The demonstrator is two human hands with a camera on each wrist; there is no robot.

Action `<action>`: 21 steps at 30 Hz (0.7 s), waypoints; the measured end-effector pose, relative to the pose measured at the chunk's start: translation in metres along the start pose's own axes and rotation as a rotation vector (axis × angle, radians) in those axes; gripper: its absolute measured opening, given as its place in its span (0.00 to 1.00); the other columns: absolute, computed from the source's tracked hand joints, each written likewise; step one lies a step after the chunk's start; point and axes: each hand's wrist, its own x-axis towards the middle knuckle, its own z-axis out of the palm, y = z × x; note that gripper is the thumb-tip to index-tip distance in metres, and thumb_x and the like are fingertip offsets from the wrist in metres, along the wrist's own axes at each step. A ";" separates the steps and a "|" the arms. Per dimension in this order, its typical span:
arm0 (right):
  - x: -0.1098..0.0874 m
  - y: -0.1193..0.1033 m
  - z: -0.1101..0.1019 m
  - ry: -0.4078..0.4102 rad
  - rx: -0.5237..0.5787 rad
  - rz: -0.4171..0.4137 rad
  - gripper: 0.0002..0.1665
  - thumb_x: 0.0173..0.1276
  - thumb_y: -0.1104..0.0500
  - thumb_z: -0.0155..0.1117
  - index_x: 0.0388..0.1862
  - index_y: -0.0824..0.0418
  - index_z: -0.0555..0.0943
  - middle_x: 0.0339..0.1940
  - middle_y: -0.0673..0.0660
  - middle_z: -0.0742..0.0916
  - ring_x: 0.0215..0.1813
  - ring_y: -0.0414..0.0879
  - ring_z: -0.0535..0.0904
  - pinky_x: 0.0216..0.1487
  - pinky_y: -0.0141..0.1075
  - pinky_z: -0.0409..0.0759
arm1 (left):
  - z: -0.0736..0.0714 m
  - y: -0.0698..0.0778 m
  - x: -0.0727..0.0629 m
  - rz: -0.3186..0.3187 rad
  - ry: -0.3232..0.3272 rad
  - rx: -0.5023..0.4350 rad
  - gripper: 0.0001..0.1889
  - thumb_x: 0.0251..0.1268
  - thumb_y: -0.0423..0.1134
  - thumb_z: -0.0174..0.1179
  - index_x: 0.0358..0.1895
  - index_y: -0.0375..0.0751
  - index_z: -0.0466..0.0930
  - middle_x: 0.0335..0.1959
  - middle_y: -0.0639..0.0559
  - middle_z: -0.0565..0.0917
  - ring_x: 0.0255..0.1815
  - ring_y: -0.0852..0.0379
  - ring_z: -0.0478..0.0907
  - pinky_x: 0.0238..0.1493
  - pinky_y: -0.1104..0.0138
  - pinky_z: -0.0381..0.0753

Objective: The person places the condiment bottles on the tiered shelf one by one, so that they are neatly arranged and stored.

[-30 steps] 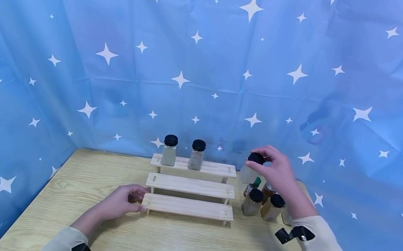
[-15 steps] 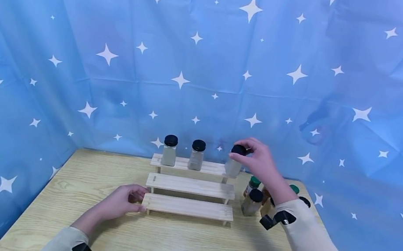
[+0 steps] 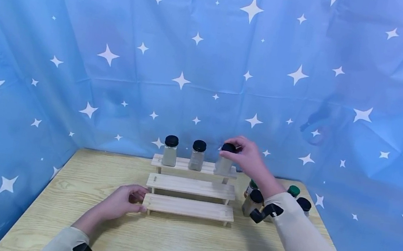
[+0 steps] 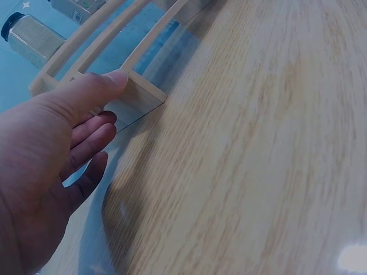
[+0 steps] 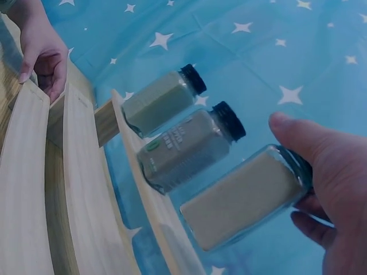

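A three-tier wooden spice rack (image 3: pixel 188 207) stands on the table. By its cap, my right hand (image 3: pixel 250 160) grips a glass spice jar (image 3: pixel 223 166) with pale powder, its base at the right part of the top tier. In the right wrist view this jar (image 5: pixel 242 197) leans beside two black-capped jars, a middle jar (image 5: pixel 186 152) with a printed label and a far jar (image 5: pixel 160 102) with greenish contents. My left hand (image 3: pixel 119 204) holds the left end of the lowest tier; in the left wrist view its thumb (image 4: pixel 106 83) lies on the rack's edge.
Right of the rack, several more jars stand on the table (image 3: pixel 181 246), among them a black-capped jar (image 3: pixel 252 204) and a green-capped jar (image 3: pixel 293 191). My right forearm (image 3: pixel 305 245) partly hides this group. A blue star-patterned curtain (image 3: pixel 213 56) hangs behind the table.
My right hand has carried the jar leftward from above the group of jars to the right part of the top tier. My left hand has stayed at the rack's end.
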 end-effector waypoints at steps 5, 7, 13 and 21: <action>0.003 0.005 0.007 -0.015 0.034 -0.006 0.23 0.71 0.51 0.84 0.60 0.56 0.88 0.57 0.60 0.86 0.52 0.58 0.84 0.48 0.51 0.88 | 0.000 0.002 -0.001 -0.001 -0.002 -0.005 0.30 0.65 0.41 0.82 0.67 0.36 0.84 0.50 0.53 0.89 0.53 0.52 0.85 0.59 0.59 0.84; 0.004 0.006 0.008 -0.016 0.048 -0.008 0.23 0.71 0.52 0.84 0.60 0.57 0.88 0.57 0.61 0.86 0.52 0.58 0.84 0.48 0.52 0.88 | 0.000 0.003 -0.001 -0.001 -0.002 -0.005 0.29 0.65 0.41 0.81 0.67 0.37 0.84 0.50 0.53 0.89 0.53 0.52 0.85 0.58 0.59 0.84; 0.009 0.010 0.013 -0.014 0.081 -0.008 0.26 0.70 0.52 0.84 0.60 0.63 0.86 0.57 0.62 0.86 0.50 0.59 0.83 0.47 0.51 0.89 | 0.000 0.003 0.000 -0.005 0.002 -0.003 0.29 0.65 0.42 0.82 0.67 0.38 0.84 0.50 0.54 0.89 0.53 0.52 0.85 0.58 0.59 0.84; 0.013 0.019 0.019 -0.003 0.078 0.018 0.22 0.68 0.52 0.86 0.55 0.56 0.86 0.55 0.60 0.85 0.49 0.58 0.84 0.46 0.50 0.89 | 0.000 0.004 -0.001 -0.005 -0.001 0.008 0.29 0.65 0.42 0.82 0.67 0.38 0.84 0.50 0.54 0.89 0.52 0.53 0.85 0.57 0.60 0.84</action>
